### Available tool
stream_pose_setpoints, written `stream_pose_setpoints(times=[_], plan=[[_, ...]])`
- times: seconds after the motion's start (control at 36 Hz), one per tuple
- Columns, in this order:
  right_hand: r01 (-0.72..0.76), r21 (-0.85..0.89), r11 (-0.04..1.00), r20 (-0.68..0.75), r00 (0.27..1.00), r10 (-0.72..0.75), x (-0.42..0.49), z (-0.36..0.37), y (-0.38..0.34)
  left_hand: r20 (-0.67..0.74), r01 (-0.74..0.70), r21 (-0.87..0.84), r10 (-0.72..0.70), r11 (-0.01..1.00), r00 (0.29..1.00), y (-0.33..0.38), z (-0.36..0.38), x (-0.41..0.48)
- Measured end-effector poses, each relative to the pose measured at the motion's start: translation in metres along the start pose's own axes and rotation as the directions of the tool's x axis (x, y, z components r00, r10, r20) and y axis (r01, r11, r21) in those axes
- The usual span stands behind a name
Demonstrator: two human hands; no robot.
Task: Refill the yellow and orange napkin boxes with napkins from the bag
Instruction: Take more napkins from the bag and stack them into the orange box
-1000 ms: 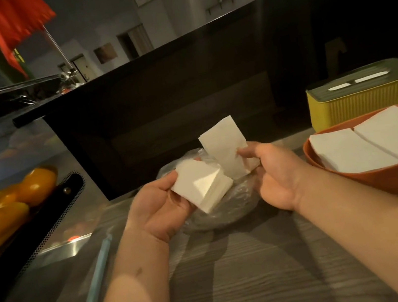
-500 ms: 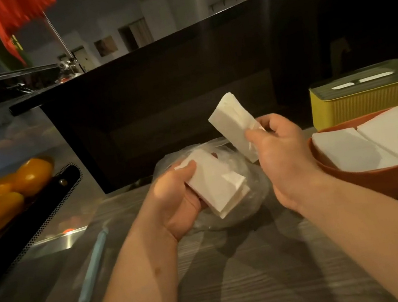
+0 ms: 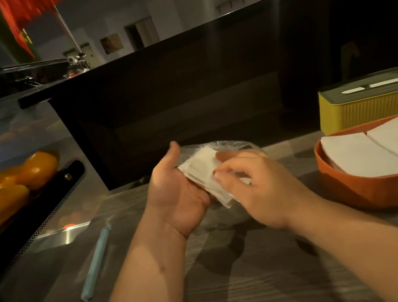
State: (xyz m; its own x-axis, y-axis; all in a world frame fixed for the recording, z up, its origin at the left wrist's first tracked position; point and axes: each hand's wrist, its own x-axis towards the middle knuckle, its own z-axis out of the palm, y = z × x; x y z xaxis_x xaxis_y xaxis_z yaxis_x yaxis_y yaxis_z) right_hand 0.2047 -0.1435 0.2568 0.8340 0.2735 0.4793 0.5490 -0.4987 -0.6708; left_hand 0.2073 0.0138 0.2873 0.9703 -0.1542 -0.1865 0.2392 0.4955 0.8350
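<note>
Left hand (image 3: 176,194) palm-up, thumb raised; right hand (image 3: 258,191) against it, fingers curled, pinching.

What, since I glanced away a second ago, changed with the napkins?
The right hand came down and brought its napkins onto the napkin stack on the left hand; it now pinches that single stack. The orange box, yellow box and bag stayed put.
</note>
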Motion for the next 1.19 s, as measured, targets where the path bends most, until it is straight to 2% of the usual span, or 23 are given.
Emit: stream_pose_setpoints(times=[0.11,0.17,0.19,0.25,0.31,0.36,0.42,0.5,0.53,0.64,0.75,0.83,0.92,1.0,1.19], plan=[[-0.091,0.232,0.969,-0.049,0.993,0.105,0.0,0.001,0.003,-0.075,-0.054,0.07,0.059,0.996,0.995,-0.004,0.006,0.0],[-0.166,0.359,0.919,-0.103,0.971,0.216,-0.002,0.002,0.005,-0.103,-0.074,0.06,0.08,0.995,0.991,-0.007,0.006,0.001],[-0.218,0.442,0.87,-0.111,0.949,0.294,-0.003,0.002,0.005,-0.108,-0.089,0.058,0.095,0.994,0.99,-0.007,0.007,0.001],[-0.323,0.63,0.706,-0.034,0.897,0.44,-0.002,0.0,0.006,-0.094,-0.119,0.049,0.124,0.992,0.988,-0.006,0.008,0.0],[-0.396,0.738,0.546,0.103,0.866,0.489,-0.001,-0.003,0.005,-0.06,-0.142,0.021,0.143,0.99,0.988,-0.005,0.008,0.001],[-0.417,0.778,0.47,0.171,0.86,0.48,-0.001,-0.005,0.005,-0.019,-0.153,-0.009,0.153,0.988,0.988,-0.007,0.009,0.002],[-0.393,0.766,0.509,0.129,0.869,0.477,-0.003,-0.007,0.006,0.004,-0.158,-0.015,0.158,0.987,0.987,-0.009,0.01,0.001],[-0.307,0.552,0.775,-0.088,0.903,0.421,-0.013,-0.016,0.009,0.063,-0.136,0.018,0.135,0.991,0.989,-0.012,0.011,0.001],[-0.278,0.492,0.825,-0.134,0.912,0.387,-0.018,-0.02,0.01,0.075,-0.131,0.055,0.127,0.99,0.989,-0.013,0.011,0.001],[-0.206,0.374,0.904,-0.182,0.94,0.29,-0.047,-0.037,0.011,0.165,-0.165,0.312,0.118,0.936,0.979,-0.017,0.011,-0.001],[-0.154,0.281,0.947,-0.226,0.949,0.222,-0.08,-0.053,0.01,0.346,-0.194,0.429,0.038,0.882,0.937,-0.024,0.015,-0.006],[-0.109,0.142,0.984,-0.252,0.957,0.143,-0.102,-0.065,0.007,0.444,-0.227,0.423,0.018,0.877,0.896,-0.038,0.021,-0.006],[-0.105,0.093,0.99,-0.27,0.955,0.126,-0.121,-0.073,0.01,0.503,-0.279,0.423,0.033,0.862,0.863,-0.061,0.032,-0.005],[-0.169,0.164,0.972,-0.293,0.932,0.211,-0.131,-0.079,0.016,0.518,-0.294,0.451,0.021,0.843,0.855,-0.082,0.043,-0.006],[-0.322,0.379,0.868,-0.24,0.871,0.428,-0.13,-0.085,0.025,0.496,-0.268,0.466,0.001,0.844,0.868,-0.101,0.049,-0.009]])
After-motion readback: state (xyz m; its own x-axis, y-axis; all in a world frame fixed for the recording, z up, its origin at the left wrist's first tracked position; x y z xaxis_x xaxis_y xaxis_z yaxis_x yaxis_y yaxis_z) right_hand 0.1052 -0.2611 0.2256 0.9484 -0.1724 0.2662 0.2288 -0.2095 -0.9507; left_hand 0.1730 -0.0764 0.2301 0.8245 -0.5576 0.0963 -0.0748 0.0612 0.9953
